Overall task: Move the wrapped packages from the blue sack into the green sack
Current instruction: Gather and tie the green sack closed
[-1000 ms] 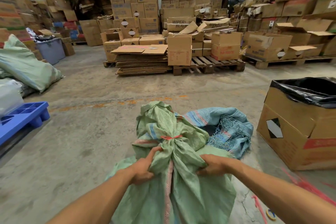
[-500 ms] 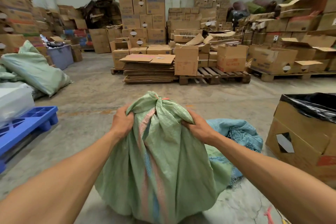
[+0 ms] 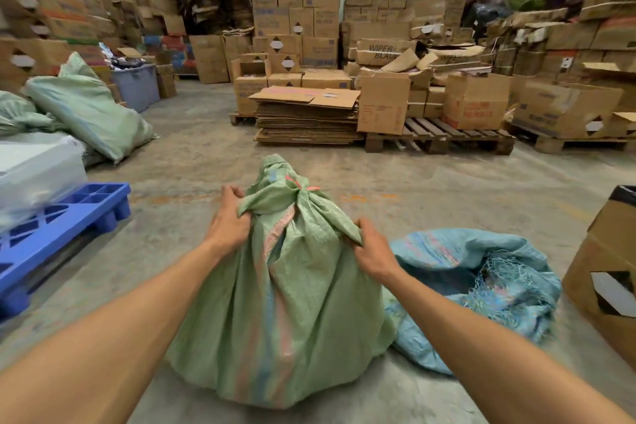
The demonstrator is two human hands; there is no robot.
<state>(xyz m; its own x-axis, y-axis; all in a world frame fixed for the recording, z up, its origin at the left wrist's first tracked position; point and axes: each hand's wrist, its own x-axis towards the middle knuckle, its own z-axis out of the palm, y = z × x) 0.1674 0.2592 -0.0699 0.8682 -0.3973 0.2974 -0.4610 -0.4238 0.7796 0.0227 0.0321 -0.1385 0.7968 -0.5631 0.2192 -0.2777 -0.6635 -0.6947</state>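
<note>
Lifted upright moments ago, the tied green sack [image 3: 282, 303] stands beside the slumped blue sack [image 3: 481, 289], left hand [image 3: 229, 220] and right hand [image 3: 373, 249] clutching its shoulders, where thin fabric could slip or tear under load.

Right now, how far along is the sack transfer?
Looks nearly done: the green sack stands full, its neck tied with a red string; the blue sack lies slumped and open beside it. In hand: left hand and right hand both grip the green sack's shoulders. No packages visible; the blue sack's inside is unclear.
</note>
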